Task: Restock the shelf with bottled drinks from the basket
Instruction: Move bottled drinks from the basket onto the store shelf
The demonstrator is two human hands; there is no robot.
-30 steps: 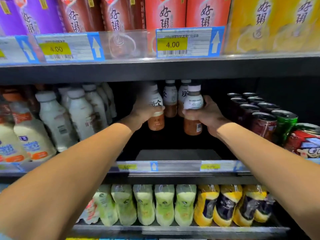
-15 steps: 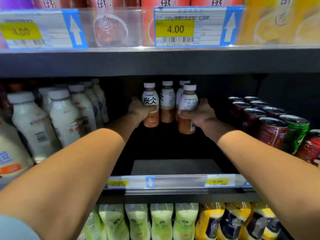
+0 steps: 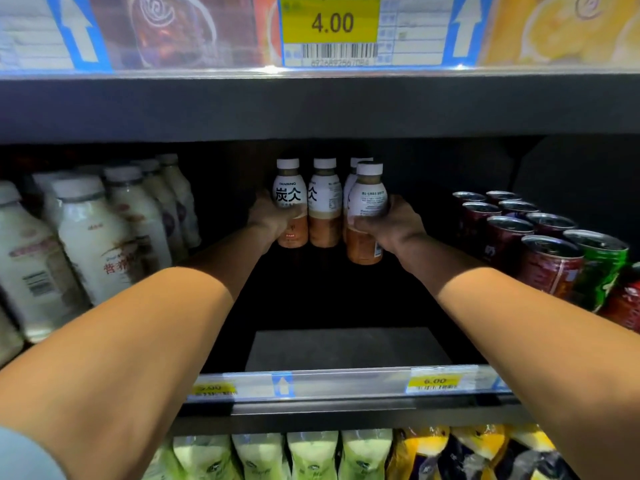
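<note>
Bottled drinks, brown liquid, white cap, white label: four are counted at the back of the dark middle bay of the shelf [image 3: 346,348].

Item 1, left bottle [image 3: 291,202]: held upright, with its black-character label turned forward. It is gripped at its lower half by the left hand [image 3: 268,220], whose fingers are wrapped round it from the left side.

Item 2, right bottle [image 3: 367,206]: held upright, nearest of the four, with its small-print label turned forward. It is gripped round the middle by the right hand [image 3: 394,226], whose fingers are curled round it from the right side.

Item 3, middle bottle [image 3: 324,202]: stood upright just beside the left bottle, between the two held bottles.

Item 4, rear bottle [image 3: 350,185]: mostly hidden behind the right bottle, so only the cap and one shoulder are seen.

Whether the bases of the two held bottles rest on the shelf floor cannot be told, as the bay is in deep shadow.

Adjoining stock: white milk bottles [image 3: 93,237] are ranked in rows to the left, and dark red cans [image 3: 550,258] to the right, with one green can [image 3: 599,268] near the front. A price strip [image 3: 434,381] with yellow tags is fixed along the front lip. A yellow 4.00 tag [image 3: 329,20] is mounted on the tier above. Pale green bottles [image 3: 311,455] and yellow bottles [image 3: 426,452] are lined up on the tier below.
</note>
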